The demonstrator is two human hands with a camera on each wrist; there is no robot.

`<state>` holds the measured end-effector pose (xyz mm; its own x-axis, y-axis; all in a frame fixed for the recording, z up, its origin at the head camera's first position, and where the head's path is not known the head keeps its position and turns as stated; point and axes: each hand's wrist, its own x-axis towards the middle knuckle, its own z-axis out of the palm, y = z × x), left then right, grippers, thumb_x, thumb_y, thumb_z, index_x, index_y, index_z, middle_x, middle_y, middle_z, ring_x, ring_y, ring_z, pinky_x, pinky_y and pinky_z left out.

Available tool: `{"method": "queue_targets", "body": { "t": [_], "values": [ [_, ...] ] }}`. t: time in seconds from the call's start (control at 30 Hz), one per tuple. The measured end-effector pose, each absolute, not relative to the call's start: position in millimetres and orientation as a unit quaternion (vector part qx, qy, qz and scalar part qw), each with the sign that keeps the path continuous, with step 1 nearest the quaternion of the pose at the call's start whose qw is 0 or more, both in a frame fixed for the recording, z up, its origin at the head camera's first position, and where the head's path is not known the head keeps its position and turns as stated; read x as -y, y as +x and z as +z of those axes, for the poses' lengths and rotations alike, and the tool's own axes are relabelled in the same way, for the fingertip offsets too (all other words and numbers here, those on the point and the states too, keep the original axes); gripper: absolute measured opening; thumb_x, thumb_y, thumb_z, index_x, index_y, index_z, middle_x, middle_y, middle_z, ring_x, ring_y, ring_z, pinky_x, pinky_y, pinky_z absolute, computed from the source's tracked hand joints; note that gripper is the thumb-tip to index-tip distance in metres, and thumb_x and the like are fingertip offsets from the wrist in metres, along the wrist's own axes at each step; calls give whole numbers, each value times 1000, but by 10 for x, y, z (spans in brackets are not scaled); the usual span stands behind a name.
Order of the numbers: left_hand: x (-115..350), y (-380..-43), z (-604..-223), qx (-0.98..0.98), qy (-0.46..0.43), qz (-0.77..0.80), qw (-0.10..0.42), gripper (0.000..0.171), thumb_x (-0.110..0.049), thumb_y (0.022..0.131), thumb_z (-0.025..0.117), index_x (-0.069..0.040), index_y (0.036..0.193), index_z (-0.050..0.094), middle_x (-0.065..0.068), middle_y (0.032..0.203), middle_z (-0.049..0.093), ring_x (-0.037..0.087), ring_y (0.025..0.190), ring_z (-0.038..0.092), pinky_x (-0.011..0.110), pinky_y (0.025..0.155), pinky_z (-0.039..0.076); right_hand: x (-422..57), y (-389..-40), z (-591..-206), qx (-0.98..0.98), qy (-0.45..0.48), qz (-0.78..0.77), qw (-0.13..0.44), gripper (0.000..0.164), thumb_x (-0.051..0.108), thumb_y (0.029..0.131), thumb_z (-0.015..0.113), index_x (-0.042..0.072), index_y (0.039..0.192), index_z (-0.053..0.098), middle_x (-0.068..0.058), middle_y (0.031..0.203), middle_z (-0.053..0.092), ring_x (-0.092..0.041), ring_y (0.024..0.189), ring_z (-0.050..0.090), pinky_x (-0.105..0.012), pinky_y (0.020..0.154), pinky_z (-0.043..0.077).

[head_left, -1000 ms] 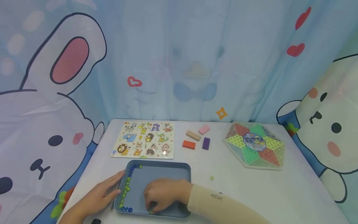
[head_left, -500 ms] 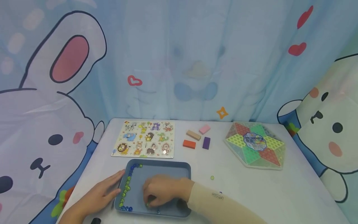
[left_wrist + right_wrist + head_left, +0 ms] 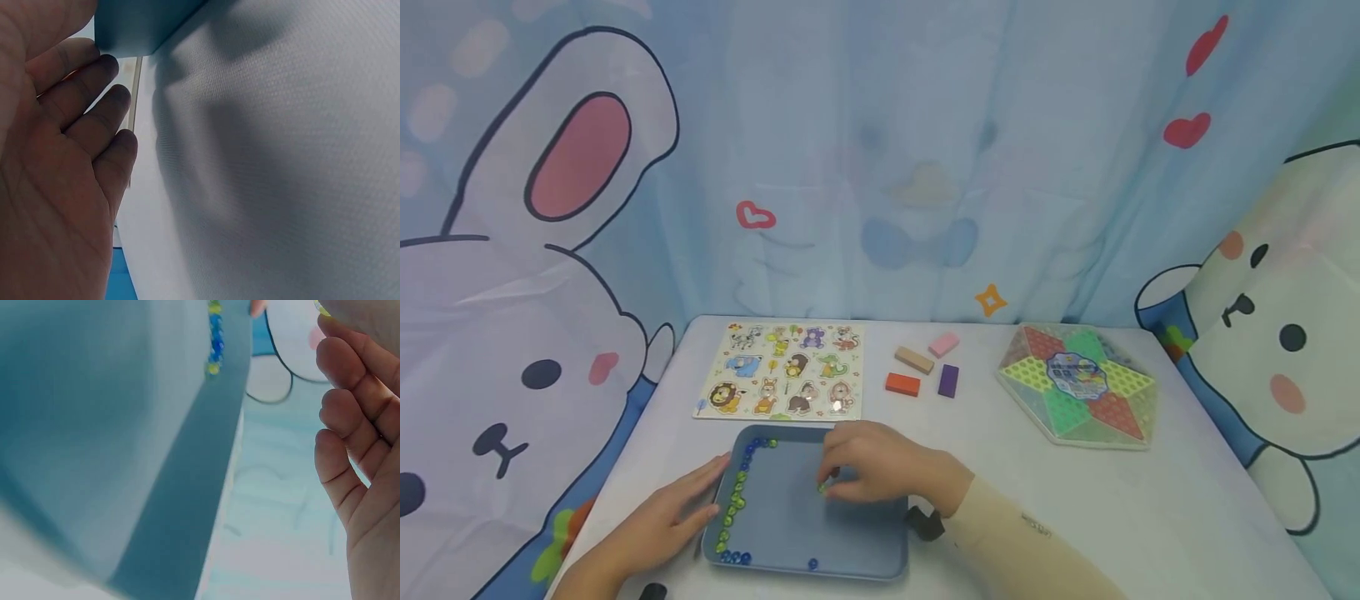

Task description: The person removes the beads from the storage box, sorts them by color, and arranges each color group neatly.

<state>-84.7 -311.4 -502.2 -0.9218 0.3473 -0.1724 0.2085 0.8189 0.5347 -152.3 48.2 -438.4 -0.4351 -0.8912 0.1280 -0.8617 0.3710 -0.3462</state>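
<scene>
My right hand point(image 3: 880, 462) is above the back part of the blue-grey tray point(image 3: 857, 560). Thumb and index finger pinch a yellow-green marble point(image 3: 822, 487), which also peeks out at the top of the right wrist view point(image 3: 322, 307). My left hand point(image 3: 658, 525) rests at the tray's left wall, fingers nearly straight, with nothing in the palm point(image 3: 56, 169). Yellow-green marbles point(image 3: 735, 503) run down the tray's left side. Blue marbles point(image 3: 747, 457) lie toward the back-left corner and several more blue ones point(image 3: 735, 557) at the front left. A lone blue marble point(image 3: 812, 564) sits by the front wall.
Behind the tray lies an animal puzzle board point(image 3: 782, 371). Several small blocks, among them an orange one point(image 3: 902, 384) and a purple one point(image 3: 948, 381), are right of it. A hexagonal game board point(image 3: 1078, 385) lies at the back right. A patterned curtain point(image 3: 925, 167) hangs behind the table.
My right hand has moved from the tray's front wall toward its back, carrying the yellow-green marble. The lone blue marble at the front has come into view. My left hand stays at the wall.
</scene>
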Motion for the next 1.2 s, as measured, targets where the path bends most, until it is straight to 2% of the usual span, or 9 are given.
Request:
{"method": "queue_targets", "body": {
  "t": [0.17, 0.47, 0.77, 0.9, 1.1, 1.2],
  "values": [
    [3121, -856, -5015, -945, 151, 261, 130, 71, -57, 104, 54, -27, 165, 33, -3, 170, 35, 26, 156, 38, 54, 123, 40, -721, -1522, -4329, -844, -494, -209, 21, 14, 33, 92, 82, 25, 104, 82, 10, 93, 71, 0, 93, 59, -9, 84, 51],
    [3116, -872, -5007, -945, 159, 258, 123, 69, -54, 105, 55, -27, 165, 34, -3, 170, 36, 27, 155, 38, 54, 122, 40, -1250, -1447, -4285, -860, -442, -249, -62, 12, 27, 88, 87, 22, 98, 82, 10, 89, 69, -7, 87, 59, -16, 78, 55],
    [3109, -859, -5015, -945, 163, 256, 120, 69, -53, 105, 56, -24, 164, 36, -2, 169, 38, 27, 154, 39, 52, 122, 41, -1798, -1307, -4347, -879, -373, -270, -122, 17, 18, 83, 90, 24, 96, 81, 10, 89, 69, -5, 89, 57, -19, 73, 55],
    [3104, -860, -5019, -946, 164, 254, 119, 69, -53, 105, 56, -24, 164, 36, -2, 169, 38, 27, 154, 40, 51, 121, 40, -2024, -1241, -4418, -895, -326, -280, -118, 20, 18, 82, 91, 27, 96, 80, 15, 89, 67, -6, 89, 60, -20, 75, 58],
    [3103, -857, -5021, -948, 160, 250, 119, 70, -53, 105, 56, -21, 164, 36, 0, 169, 38, 27, 154, 39, 51, 121, 39, -2291, -1104, -4544, -915, -270, -285, -90, 21, 17, 82, 90, 28, 97, 80, 17, 89, 68, -13, 88, 63, -24, 75, 61],
    [3104, -854, -5021, -949, 158, 247, 117, 70, -53, 105, 56, -21, 164, 36, 0, 169, 38, 28, 154, 39, 52, 120, 39, -2408, -1039, -4637, -925, -248, -275, -87, 22, 18, 82, 90, 31, 96, 79, 19, 89, 66, -12, 87, 62, -25, 76, 61]
  ]
}}
